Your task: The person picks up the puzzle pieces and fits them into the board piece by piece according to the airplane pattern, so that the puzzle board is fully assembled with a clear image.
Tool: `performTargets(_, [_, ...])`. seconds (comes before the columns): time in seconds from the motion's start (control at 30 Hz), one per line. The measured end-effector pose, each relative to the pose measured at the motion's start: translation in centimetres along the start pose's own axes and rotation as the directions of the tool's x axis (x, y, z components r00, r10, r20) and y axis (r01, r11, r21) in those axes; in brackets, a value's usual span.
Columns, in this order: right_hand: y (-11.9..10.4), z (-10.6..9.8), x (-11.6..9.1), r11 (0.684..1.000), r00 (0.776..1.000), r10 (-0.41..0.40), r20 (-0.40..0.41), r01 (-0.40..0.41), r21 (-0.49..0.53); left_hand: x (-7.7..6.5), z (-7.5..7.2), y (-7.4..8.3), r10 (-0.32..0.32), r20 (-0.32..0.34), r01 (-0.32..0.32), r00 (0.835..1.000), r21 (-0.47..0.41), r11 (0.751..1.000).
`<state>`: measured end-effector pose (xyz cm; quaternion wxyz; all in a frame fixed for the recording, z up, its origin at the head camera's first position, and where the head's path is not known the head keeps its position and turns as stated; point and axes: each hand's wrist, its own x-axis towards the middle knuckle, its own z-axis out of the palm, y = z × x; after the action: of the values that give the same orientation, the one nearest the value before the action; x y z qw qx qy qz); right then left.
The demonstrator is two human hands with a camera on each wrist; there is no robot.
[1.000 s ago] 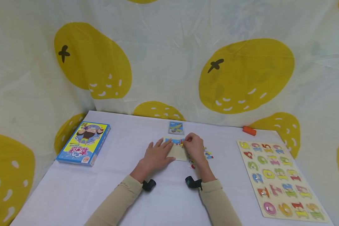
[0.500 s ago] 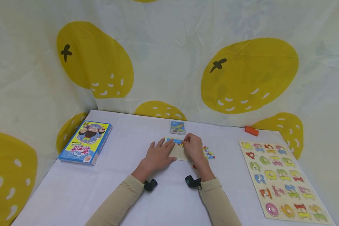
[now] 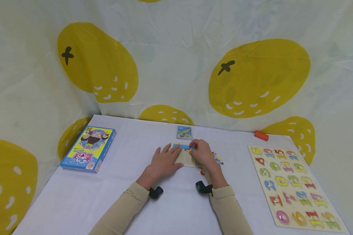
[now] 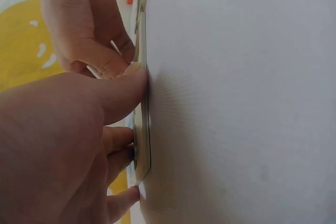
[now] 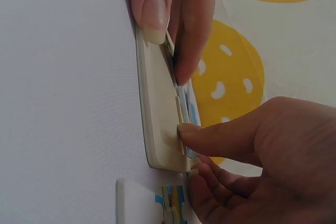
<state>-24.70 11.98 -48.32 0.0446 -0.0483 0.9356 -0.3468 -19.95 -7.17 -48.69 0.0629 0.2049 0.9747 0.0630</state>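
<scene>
A small pale puzzle tray (image 3: pixel 185 160) lies on the white table, with blue puzzle pieces fitted along its far side. My left hand (image 3: pixel 163 162) rests on the tray's left part, fingers spread and fairly straight, the thumb on its near edge. At the tray's far right, my right hand (image 3: pixel 204 156) pinches a small puzzle piece (image 5: pixel 181 109) between thumb and fingers, low against the tray. The fingers hide most of that piece. Loose colourful puzzle pieces (image 3: pixel 218 159) lie beside the right hand, some partly behind the wrist.
Beyond the tray lies a small picture card (image 3: pixel 184 133) with a yellow plane. A blue and yellow box (image 3: pixel 88 148) stands at left. On the right are a wooden number board (image 3: pixel 291 186) and an orange cylinder (image 3: pixel 261 135). A patterned curtain (image 3: pixel 176 65) hangs behind.
My right hand has shifted slightly at the tray's far right corner, its wrist moving a little right and the fingers turning. The left hand stays on the tray.
</scene>
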Motion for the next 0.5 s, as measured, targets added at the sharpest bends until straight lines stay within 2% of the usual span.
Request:
performTargets(0.3, [-0.21,0.15,0.07,1.000,1.000,-0.019,-0.021,0.019,-0.015,-0.48,-0.26,-0.39,0.018,-0.023,-0.018,1.000,-0.012,1.000])
performTargets(0.5, [-0.08,-0.11,0.01,1.000,0.999,-0.011,-0.034,0.010,-0.019,-0.72,-0.59,-0.96,0.007,-0.001,-0.008,1.000,-0.036,0.999])
